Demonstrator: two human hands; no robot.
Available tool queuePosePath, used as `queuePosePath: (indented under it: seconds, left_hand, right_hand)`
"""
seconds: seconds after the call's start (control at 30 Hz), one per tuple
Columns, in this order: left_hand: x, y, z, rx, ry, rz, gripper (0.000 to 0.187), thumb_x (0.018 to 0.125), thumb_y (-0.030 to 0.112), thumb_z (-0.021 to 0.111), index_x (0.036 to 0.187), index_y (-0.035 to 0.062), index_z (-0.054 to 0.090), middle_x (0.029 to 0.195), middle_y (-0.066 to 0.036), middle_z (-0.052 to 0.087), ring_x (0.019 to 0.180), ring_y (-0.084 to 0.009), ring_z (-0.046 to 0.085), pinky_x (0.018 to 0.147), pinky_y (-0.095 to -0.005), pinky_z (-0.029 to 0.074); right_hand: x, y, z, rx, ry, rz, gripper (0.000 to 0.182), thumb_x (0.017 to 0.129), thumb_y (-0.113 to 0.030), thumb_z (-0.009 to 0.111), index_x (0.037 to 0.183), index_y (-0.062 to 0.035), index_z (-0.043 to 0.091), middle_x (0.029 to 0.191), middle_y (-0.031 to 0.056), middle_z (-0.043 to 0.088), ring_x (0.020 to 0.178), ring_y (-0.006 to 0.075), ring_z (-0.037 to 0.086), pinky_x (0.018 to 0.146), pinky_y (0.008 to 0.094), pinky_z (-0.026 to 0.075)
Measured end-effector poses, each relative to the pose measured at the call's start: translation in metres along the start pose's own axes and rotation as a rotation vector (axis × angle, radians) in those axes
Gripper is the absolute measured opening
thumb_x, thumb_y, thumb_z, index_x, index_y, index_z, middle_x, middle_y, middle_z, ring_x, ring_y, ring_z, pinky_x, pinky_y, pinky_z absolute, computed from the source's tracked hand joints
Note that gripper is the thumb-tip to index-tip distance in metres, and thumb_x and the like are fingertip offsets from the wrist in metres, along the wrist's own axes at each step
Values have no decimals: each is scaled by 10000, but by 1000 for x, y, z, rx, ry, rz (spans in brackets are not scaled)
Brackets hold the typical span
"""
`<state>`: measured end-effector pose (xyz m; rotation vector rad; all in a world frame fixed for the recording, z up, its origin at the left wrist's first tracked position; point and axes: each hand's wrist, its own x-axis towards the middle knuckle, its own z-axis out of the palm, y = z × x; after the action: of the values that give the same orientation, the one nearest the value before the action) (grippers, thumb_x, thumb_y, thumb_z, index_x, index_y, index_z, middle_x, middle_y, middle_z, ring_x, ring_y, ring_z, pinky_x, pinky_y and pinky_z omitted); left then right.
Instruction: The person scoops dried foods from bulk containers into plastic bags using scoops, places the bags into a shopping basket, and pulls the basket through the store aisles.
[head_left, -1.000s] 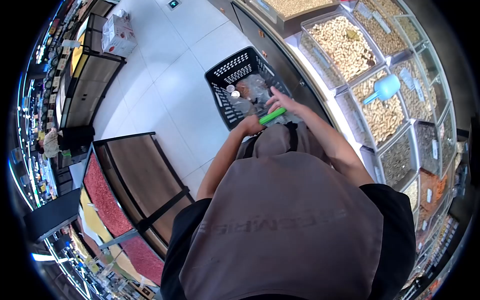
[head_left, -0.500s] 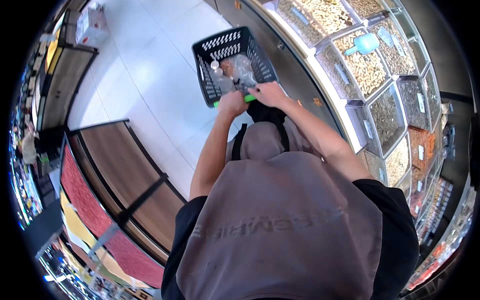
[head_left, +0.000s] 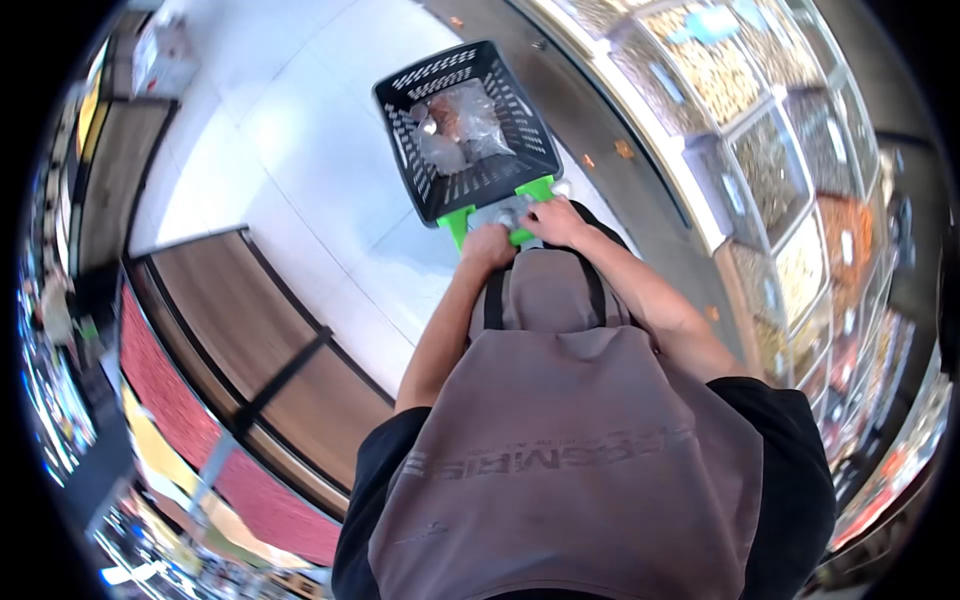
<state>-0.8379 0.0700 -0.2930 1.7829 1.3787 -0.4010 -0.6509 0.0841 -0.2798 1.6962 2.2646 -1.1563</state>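
A dark plastic shopping basket (head_left: 465, 196) with green handle arms stands out in front of me. My left hand (head_left: 488, 246) is wrapped round the left part of its green handle (head_left: 521, 237). Close beside it, my right hand (head_left: 560, 221) is closed on the right part. Inside the basket lie a clear plastic bag (head_left: 482, 118), something reddish-brown (head_left: 446, 117) and a pale translucent item (head_left: 440, 153), blurred. What carries the basket underneath is hidden.
To the right runs a slanted display of bins with peanuts (head_left: 715, 80), seeds and other dry goods. A low brown shelf unit (head_left: 235, 320) stands on the left. A white box (head_left: 163, 60) is at the far left, beside the pale tiled floor (head_left: 300, 130).
The basket now shows more of its near wall and green handle arms, with my hands lower in view. The bins and shelves have shifted slightly. Both hands keep their grip.
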Motion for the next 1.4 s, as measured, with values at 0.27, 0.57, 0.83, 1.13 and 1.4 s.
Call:
queuePosePath:
  seconds: [0.27, 0.57, 0.83, 1.13, 1.4]
  left_hand:
    - [18, 43, 36, 3, -46, 71, 488, 741, 412, 668, 900, -47, 714, 928, -309, 681, 932, -447, 670, 854, -496, 523]
    - [37, 82, 102, 10, 67, -48, 486, 762, 331, 698, 920, -128, 664, 903, -337, 669, 939, -447, 669, 803, -488, 501]
    - [5, 133, 152, -154, 191, -93, 396, 761, 302, 677, 764, -89, 610, 682, -169, 617, 662, -257, 621, 645, -454, 470]
    - [-41, 168, 204, -11, 226, 65, 442, 773, 259, 670, 1006, -116, 633, 951, -306, 674, 932, -413, 674, 790, -479, 491]
    - [-16, 176, 283, -63, 68, -112, 394, 714, 285, 712, 800, -91, 627, 777, -276, 663, 801, -430, 672, 731, -487, 497]
  right_hand:
    - [-91, 32, 12, 181, 394, 22, 357, 910, -345, 586, 1116, -66, 672, 1215, 159, 638, 1227, 280, 545, 979, 455, 432]
    - [-311, 171, 152, 808, 339, 487, 641, 879, -610, 533, 1005, -12, 730, 1038, 247, 683, 1010, 381, 646, 895, 455, 489]
    - [-587, 198, 503, 782, 750, 1142, 300, 916, -306, 572, 1114, -108, 681, 797, 169, 656, 759, 340, 637, 716, 465, 509]
    - [-638, 84, 558, 2260, 1191, 1763, 363, 878, -427, 612, 838, -66, 618, 783, 74, 682, 696, 192, 651, 606, 367, 511]
    - [-534, 257, 391, 2059, 1090, 1035, 405, 908, -393, 643, 1090, -32, 662, 982, 118, 710, 814, 217, 689, 703, 334, 533]
